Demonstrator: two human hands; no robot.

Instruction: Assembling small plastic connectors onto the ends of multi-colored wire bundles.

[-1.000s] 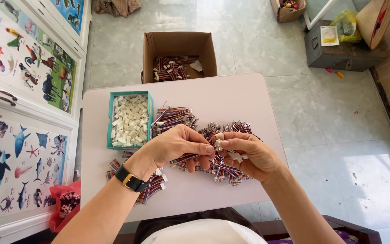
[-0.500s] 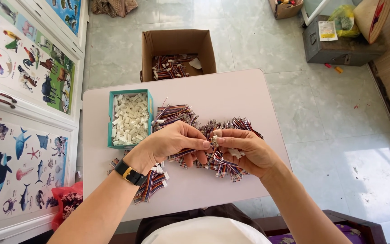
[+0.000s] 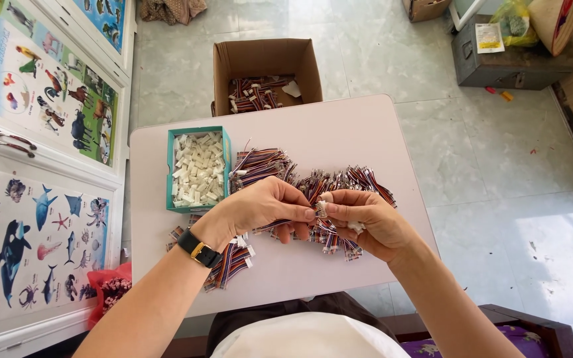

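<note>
both hands pinching one small white connector over the tabletop

head view: left hand (image 3: pixel 260 209) and right hand (image 3: pixel 359 222) meet fingertip to fingertip, closed on the connector (image 3: pixel 321 209) and its wires, right above the wire bundle pile (image 3: pixel 300 182); teal tray of white housings (image 3: pixel 197 169) sits close by the left hand for easy grabbing.

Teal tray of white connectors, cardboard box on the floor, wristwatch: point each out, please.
teal tray (image 3: pixel 170 174), head view, on its left rim.
cardboard box (image 3: pixel 265 58), head view, on its inner back wall.
wristwatch (image 3: pixel 199 249), head view, on the black strap at the left wrist.

Smooth matt table (image 3: pixel 339 132), brown cardboard box (image 3: pixel 263 59), white plastic connectors (image 3: pixel 198 169), glossy floor tiles (image 3: pixel 499 172)
</note>
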